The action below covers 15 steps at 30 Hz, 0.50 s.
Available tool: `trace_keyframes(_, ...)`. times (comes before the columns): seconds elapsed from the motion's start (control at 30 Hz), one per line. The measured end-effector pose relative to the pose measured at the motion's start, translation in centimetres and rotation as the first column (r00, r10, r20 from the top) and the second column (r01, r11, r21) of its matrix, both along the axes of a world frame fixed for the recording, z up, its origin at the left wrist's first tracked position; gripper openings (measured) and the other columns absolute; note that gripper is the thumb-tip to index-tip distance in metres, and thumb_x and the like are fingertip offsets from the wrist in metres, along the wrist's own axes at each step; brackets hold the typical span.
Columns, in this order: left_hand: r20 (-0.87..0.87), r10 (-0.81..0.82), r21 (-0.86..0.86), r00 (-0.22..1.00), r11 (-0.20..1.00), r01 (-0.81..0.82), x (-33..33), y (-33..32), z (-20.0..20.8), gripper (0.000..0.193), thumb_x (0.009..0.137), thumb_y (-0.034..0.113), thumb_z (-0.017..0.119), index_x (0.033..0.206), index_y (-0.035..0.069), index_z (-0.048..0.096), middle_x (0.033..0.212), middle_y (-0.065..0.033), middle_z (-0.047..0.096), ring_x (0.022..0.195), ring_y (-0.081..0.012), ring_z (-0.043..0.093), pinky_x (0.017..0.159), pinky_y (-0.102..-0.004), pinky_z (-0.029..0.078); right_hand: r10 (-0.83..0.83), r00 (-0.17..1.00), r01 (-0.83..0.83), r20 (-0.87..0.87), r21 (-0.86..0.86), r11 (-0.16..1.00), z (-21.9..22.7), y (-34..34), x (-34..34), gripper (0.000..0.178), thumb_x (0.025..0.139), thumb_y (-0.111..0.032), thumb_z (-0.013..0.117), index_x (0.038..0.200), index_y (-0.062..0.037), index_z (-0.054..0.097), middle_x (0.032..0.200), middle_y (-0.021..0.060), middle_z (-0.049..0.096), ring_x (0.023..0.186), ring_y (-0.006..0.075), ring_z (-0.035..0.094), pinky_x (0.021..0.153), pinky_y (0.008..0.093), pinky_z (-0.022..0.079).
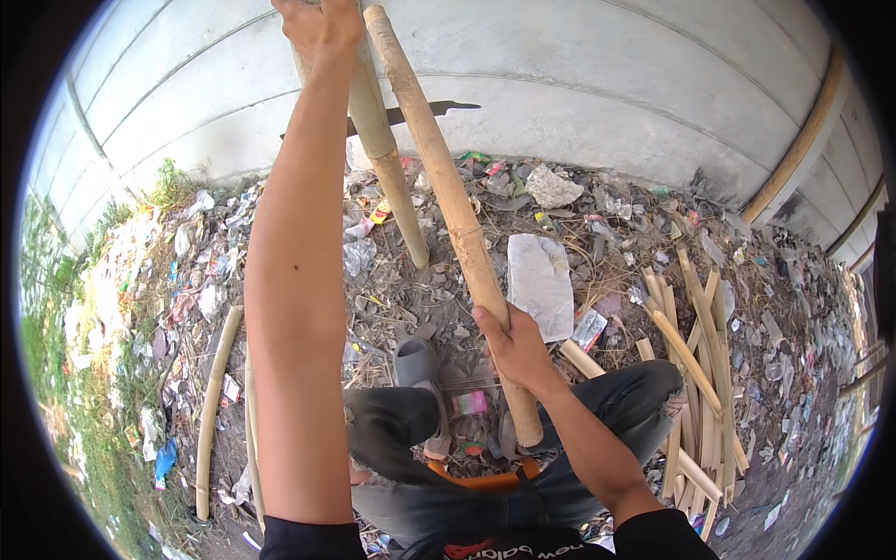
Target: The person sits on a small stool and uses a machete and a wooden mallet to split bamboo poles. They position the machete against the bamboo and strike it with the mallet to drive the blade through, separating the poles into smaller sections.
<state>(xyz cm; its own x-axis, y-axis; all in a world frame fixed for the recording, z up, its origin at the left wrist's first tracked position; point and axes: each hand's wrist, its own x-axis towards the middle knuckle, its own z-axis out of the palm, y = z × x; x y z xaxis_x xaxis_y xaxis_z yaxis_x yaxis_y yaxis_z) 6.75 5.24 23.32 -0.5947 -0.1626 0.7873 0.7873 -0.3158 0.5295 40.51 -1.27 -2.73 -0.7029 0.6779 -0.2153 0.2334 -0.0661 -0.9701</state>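
Observation:
My right hand (515, 347) is wrapped round the lower part of a long tan bamboo pole (448, 201), which slants up and away to the left. My left arm reaches far forward, and my left hand (322, 26) is closed at the top of a second, greener bamboo pole (378, 140). The picture's upper edge cuts off part of that hand. This second pole leans, its lower end near the littered ground. Behind it crosses a long, narrow dark shape (439, 108); I cannot tell whether it is a blade or a mark on the wall.
Split bamboo pieces (705, 373) lie piled at my right, and a bamboo length (217, 411) lies at my left. Ahead stands a pale panel wall (579, 84). A white slab (541, 285), a stone (553, 187) and scattered litter cover the ground near my grey sandal (415, 362).

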Motion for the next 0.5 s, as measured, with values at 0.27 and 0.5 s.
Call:
trace_keyframes(0.27,0.090,0.082,-0.069,0.993,0.995,-0.076,-3.1,-3.0,-0.1,0.080,0.097,0.064,0.048,0.135,-0.007,0.046,0.121,-0.0284,0.063,0.109,-0.0362,0.065,0.097,-0.0465,0.050,-0.171,0.817,0.289,-0.550,0.136,0.947,18.0,1.3,1.6,0.064,0.101,-0.065,0.047,0.104,-0.0015,0.055,0.065,0.0078,0.054,0.046,0.0173,0.054,0.042,0.0312,0.047)
trace_keyframes(0.5,0.092,0.052,0.039,0.994,0.998,-0.056,-2.3,-1.4,0.4,0.072,0.101,0.063,0.047,0.130,-0.002,0.053,0.102,-0.0276,0.067,0.097,-0.0366,0.063,0.092,-0.0457,0.048,-0.032,0.681,0.440,-0.731,0.374,0.817,18.9,2.3,1.2,0.059,0.102,-0.062,0.042,0.106,-0.0037,0.051,0.070,0.0093,0.054,0.055,0.0203,0.056,0.053,0.0347,0.048)
